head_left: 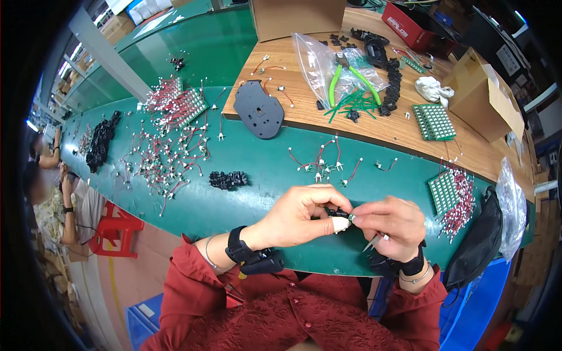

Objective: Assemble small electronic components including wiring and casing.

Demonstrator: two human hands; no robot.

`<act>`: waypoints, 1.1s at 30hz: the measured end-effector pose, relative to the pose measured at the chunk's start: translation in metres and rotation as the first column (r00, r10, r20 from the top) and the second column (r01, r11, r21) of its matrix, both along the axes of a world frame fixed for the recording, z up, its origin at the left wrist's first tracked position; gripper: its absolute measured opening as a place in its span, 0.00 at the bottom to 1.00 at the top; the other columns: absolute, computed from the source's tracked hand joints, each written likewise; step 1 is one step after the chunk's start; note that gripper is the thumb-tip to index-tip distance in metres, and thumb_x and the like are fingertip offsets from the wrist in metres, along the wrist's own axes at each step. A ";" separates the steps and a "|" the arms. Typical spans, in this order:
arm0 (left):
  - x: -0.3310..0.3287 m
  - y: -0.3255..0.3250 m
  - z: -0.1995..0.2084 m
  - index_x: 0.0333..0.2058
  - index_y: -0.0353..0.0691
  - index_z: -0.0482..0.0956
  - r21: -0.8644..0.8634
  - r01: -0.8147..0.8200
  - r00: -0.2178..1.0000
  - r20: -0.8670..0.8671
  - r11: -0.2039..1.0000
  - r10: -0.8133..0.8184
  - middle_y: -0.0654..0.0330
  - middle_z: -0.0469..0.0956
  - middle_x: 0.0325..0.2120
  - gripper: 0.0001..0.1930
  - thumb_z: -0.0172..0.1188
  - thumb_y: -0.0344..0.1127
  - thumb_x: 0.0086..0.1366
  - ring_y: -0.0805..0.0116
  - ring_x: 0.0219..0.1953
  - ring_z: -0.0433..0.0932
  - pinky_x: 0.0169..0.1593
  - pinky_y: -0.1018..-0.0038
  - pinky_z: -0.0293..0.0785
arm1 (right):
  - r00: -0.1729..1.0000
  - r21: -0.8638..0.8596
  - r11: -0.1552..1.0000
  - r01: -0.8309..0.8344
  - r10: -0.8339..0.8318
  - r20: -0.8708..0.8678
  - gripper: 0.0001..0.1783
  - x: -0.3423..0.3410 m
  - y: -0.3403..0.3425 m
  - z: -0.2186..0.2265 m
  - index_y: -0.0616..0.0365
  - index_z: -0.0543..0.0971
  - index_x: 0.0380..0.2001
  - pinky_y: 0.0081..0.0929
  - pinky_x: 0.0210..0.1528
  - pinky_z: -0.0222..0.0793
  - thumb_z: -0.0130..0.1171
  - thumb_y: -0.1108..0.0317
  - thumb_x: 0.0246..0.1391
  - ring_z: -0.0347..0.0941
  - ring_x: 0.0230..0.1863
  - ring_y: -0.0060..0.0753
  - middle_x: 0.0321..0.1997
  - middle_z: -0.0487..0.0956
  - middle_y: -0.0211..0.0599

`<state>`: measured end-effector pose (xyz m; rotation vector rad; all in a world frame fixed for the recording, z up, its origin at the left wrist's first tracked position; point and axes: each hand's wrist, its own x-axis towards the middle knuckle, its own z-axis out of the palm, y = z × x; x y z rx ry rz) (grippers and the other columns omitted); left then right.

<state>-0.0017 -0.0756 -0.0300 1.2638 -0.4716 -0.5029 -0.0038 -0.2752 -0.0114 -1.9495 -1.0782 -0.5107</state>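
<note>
My left hand (293,219), with a white wrap on its thumb, is closed on a small black plastic part (336,213) near the table's front edge. Thumb and fingers of my right hand (397,225) pinch a tiny green-and-white piece (351,217) against that part. Silver pointed tips, apparently tweezers (370,242), stick out below the right fingers, beside a small white connector (384,237). Beyond my hands lie several small boards with red wires (319,175). To the left rests a cluster of black plastic parts (228,180).
Many wired boards (170,158) cover the green table (263,158) at left; panels of small boards (444,193) lie at right. On the raised wooden board (374,126) are green-handled pliers (351,76), a dark plate (257,110) and cartons (489,96). A black bag (477,240) hangs over the right edge.
</note>
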 end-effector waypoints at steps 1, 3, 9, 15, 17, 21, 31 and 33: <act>0.000 0.000 -0.001 0.36 0.34 0.73 -0.021 -0.013 1.000 0.022 1.000 0.013 0.64 0.70 0.31 0.10 0.57 0.24 0.54 0.80 0.33 0.70 0.33 0.83 0.70 | 0.997 0.116 0.993 0.023 -0.014 -0.074 0.15 0.000 0.005 -0.007 0.56 0.79 0.27 0.16 0.18 0.64 0.61 0.79 0.27 0.71 0.20 0.23 0.27 0.77 0.32; 0.000 0.000 -0.004 0.36 0.34 0.73 -0.031 -0.037 0.998 0.041 0.999 0.038 0.64 0.70 0.31 0.10 0.58 0.24 0.53 0.79 0.33 0.70 0.33 0.83 0.70 | 0.988 0.237 0.970 0.047 -0.011 -0.151 0.15 -0.002 0.012 -0.009 0.57 0.79 0.27 0.16 0.19 0.65 0.62 0.80 0.28 0.72 0.22 0.23 0.28 0.78 0.33; 0.001 0.001 -0.003 0.36 0.34 0.73 0.070 -0.126 0.964 0.245 0.990 0.105 0.61 0.70 0.35 0.11 0.58 0.23 0.52 0.77 0.37 0.70 0.35 0.82 0.70 | 0.929 0.197 0.969 0.152 -0.072 -0.363 0.14 -0.007 0.009 -0.002 0.60 0.79 0.28 0.14 0.23 0.66 0.62 0.82 0.33 0.72 0.26 0.22 0.28 0.77 0.36; 0.000 -0.002 -0.002 0.42 0.33 0.72 -0.092 -0.064 0.994 0.080 0.994 0.072 0.58 0.69 0.41 0.15 0.56 0.20 0.54 0.72 0.43 0.70 0.43 0.77 0.71 | 0.895 0.327 0.925 0.195 -0.031 -0.444 0.12 -0.006 0.004 -0.002 0.63 0.78 0.27 0.14 0.25 0.68 0.59 0.85 0.34 0.73 0.26 0.22 0.27 0.77 0.37; 0.000 -0.003 0.000 0.44 0.33 0.70 -0.118 -0.034 0.996 0.076 0.992 0.043 0.57 0.69 0.42 0.17 0.55 0.19 0.54 0.70 0.45 0.70 0.45 0.76 0.70 | 0.876 0.367 0.908 0.201 0.002 -0.483 0.11 -0.007 0.004 -0.001 0.64 0.78 0.27 0.14 0.27 0.70 0.60 0.85 0.34 0.73 0.26 0.22 0.27 0.77 0.39; 0.001 -0.004 -0.004 0.46 0.33 0.67 -0.233 -0.050 0.999 -0.022 0.971 0.047 0.56 0.68 0.44 0.20 0.55 0.18 0.53 0.66 0.48 0.69 0.46 0.76 0.70 | 0.853 0.406 0.893 0.195 0.049 -0.519 0.12 -0.009 0.005 -0.002 0.64 0.79 0.27 0.15 0.27 0.71 0.62 0.84 0.33 0.73 0.25 0.22 0.26 0.77 0.38; -0.005 -0.005 -0.005 0.45 0.31 0.68 -0.258 -0.098 0.986 0.104 0.961 0.128 0.52 0.68 0.44 0.20 0.56 0.15 0.51 0.62 0.50 0.68 0.52 0.68 0.69 | 0.846 0.414 0.883 0.222 0.037 -0.532 0.12 -0.012 0.012 -0.006 0.62 0.80 0.25 0.14 0.23 0.67 0.63 0.84 0.32 0.72 0.24 0.20 0.26 0.77 0.35; -0.006 -0.006 -0.005 0.45 0.31 0.68 -0.250 -0.109 0.986 0.099 0.962 0.137 0.52 0.68 0.44 0.20 0.56 0.16 0.51 0.62 0.49 0.68 0.52 0.68 0.69 | 0.859 0.404 0.890 0.212 0.028 -0.511 0.12 -0.012 0.010 -0.007 0.62 0.80 0.25 0.14 0.23 0.67 0.63 0.84 0.32 0.72 0.23 0.20 0.26 0.77 0.36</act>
